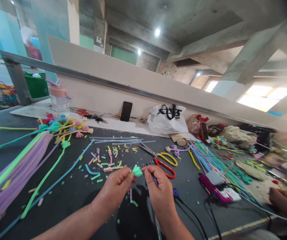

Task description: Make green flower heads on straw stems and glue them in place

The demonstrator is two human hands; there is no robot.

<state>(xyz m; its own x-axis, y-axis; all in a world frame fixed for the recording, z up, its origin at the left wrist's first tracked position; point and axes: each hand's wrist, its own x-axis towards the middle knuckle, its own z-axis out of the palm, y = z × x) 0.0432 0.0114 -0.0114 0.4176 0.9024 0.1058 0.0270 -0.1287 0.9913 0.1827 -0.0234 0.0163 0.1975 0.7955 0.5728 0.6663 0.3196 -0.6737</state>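
Observation:
Pinched between the thumb and fingers of my left hand (118, 185) is a small mint-green fuzzy flower head (137, 170), its petals facing right. My right hand (160, 190) is closed beside it, fingertips at the flower's right edge. Inside the right hand is a blue glue gun (175, 192), mostly hidden by the palm, with a black cord. A clear glue stick (156, 221) runs down below the wrist. Scissors (167, 163) with red and yellow handles lie just beyond. Cut fuzzy-stem bits (110, 156) are scattered past my left hand.
Purple and green fuzzy stems (20, 166) and finished blossoms (65, 125) lie left. Clear glue sticks (118, 140), a phone (126, 111), a white bag (168, 118) and a lidded cup (58, 96) are farther back. A magenta device (215, 189) and another person's hand (285, 201) are right.

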